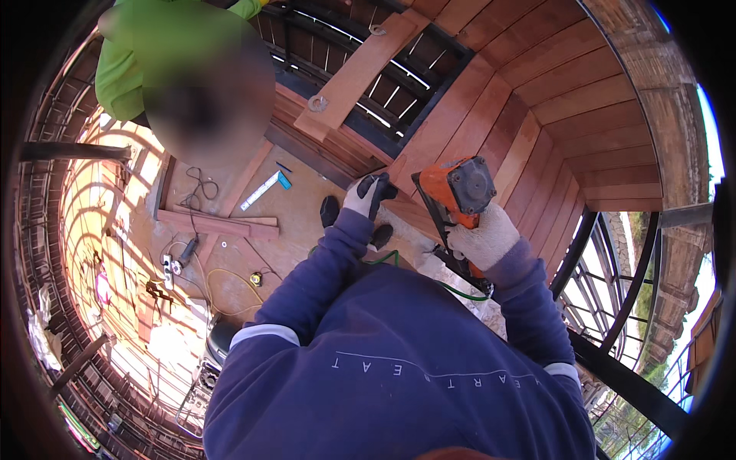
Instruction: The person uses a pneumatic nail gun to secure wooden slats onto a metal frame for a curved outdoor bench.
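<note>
My right hand (484, 239), in a pale work glove, is wrapped round the handle of an orange and black nail gun (469, 188). A green air hose (464, 294) hangs from the tool near my right wrist. The nail gun is over the reddish wooden boards (460, 126), close to their near edge. My left hand (369, 196), in a white and dark grey glove, is at the edge of the boards, left of the tool. Its fingers look curled together; whatever they may hold is too small or hidden to make out.
A loose plank (356, 77) spans a dark metal frame with an opening. Another person in a green top (123, 77) is at the upper left. Below lie cut wood strips (222, 225), a blue-handled square (264, 190), a tape measure (256, 279), cords and a grinder-like tool (184, 255).
</note>
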A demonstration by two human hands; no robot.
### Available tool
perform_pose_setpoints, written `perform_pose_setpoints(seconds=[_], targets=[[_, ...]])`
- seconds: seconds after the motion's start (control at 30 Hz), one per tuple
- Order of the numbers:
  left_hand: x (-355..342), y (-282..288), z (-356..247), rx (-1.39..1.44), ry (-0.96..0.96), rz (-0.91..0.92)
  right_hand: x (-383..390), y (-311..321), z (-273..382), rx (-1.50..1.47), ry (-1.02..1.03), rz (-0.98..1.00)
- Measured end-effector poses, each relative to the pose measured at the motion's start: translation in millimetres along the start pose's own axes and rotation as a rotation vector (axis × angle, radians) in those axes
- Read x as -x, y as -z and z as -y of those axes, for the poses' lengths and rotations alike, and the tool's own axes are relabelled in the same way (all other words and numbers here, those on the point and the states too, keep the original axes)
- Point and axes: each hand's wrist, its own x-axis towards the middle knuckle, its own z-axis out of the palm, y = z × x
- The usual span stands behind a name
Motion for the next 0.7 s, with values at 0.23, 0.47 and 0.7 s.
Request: perform_pose_setpoints(seconds=[0.23,0.47,0.7], targets=[[-5,0,-26,-0.19,0.142,-0.03,-19,-12,16,0.041,-0.107,-0.023],[-8,1,-33,-0.211,0.27,-0.018,-24,-20,16,0.049,-0.081,-0.09],[-12,6,-41,-0.254,0.358,0.053,-28,-24,17,0.077,-0.043,-0.116]])
